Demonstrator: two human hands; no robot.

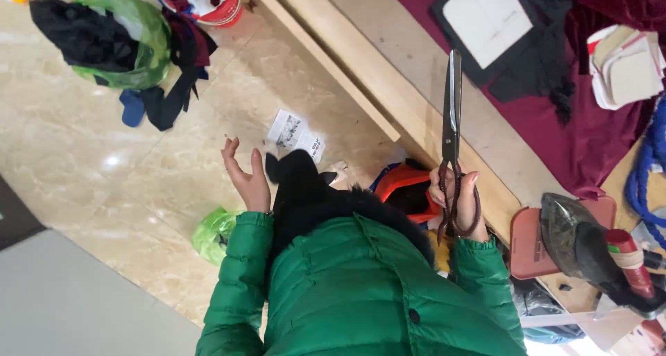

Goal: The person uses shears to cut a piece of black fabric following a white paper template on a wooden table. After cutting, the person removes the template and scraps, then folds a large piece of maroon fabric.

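Upright, seemingly closed scissors (451, 113) in right hand (463, 202)

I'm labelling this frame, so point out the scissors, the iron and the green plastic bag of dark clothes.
scissors (451, 113): head view, on the closed blades.
iron (572, 235): head view, on its dark body.
green plastic bag (149, 33): head view, on its right side.

item: large tailor's scissors (451, 131), long grey metal blades, dark reddish-brown loop handles.
state: blades closed together.
pose: upright, tips pointing away above the grip.
location: handles enclosed within the grip, blades extending clear beyond it.
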